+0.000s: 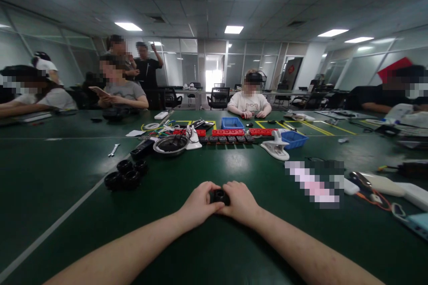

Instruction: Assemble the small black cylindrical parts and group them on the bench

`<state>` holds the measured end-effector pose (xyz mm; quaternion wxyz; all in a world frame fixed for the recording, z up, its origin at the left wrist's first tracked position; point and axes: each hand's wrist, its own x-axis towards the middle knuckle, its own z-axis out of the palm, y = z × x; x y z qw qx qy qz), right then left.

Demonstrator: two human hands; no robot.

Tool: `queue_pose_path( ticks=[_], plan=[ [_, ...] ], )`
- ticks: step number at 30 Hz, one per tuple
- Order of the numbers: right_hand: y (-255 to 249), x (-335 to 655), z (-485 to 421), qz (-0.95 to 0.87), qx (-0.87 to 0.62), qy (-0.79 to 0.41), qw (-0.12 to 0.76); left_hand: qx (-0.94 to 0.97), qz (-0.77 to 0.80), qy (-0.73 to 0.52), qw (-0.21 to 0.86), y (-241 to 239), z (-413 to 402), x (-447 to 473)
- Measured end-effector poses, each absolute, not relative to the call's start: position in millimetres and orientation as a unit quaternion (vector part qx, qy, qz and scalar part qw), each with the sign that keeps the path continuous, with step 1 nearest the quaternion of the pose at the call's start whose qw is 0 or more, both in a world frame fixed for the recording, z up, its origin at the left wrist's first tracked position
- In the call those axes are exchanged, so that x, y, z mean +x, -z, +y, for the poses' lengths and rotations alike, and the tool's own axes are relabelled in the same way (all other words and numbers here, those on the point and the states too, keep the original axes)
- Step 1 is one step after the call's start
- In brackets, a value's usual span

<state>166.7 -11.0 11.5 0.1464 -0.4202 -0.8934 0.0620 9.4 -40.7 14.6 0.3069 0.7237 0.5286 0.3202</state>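
Note:
Above the near middle of the green table (187,249), my left hand (199,200) and my right hand (241,200) meet around a small black wheel-like part (220,196). Fingers and thumbs of both hands are closed on it from either side, hiding its outer edges. A round recess shows at its centre. To the left, several similar black wheels (126,174) sit clustered together, some stacked on others.
Beyond my hands stand a metal bowl (171,152) with dark cables, white clamp stands (277,148), red strips (228,132) and blue bins (294,140). A wrench (114,150) lies left. Tools and cables crowd the right. A person (250,98) sits opposite; others are around.

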Motion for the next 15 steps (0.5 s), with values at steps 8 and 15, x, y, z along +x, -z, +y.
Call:
queue_pose_path(
  ticks=[8, 15],
  plan=[
    [-15, 186, 5, -0.904, -0.337, -0.221, 0.142, 0.789, 0.453, -0.282, 0.304, -24, -40, 0],
    [-19, 191, 13, -0.914, -0.275, -0.267, 0.132, 0.791, 0.465, -0.270, 0.292, -23, -36, -1]
  ],
)
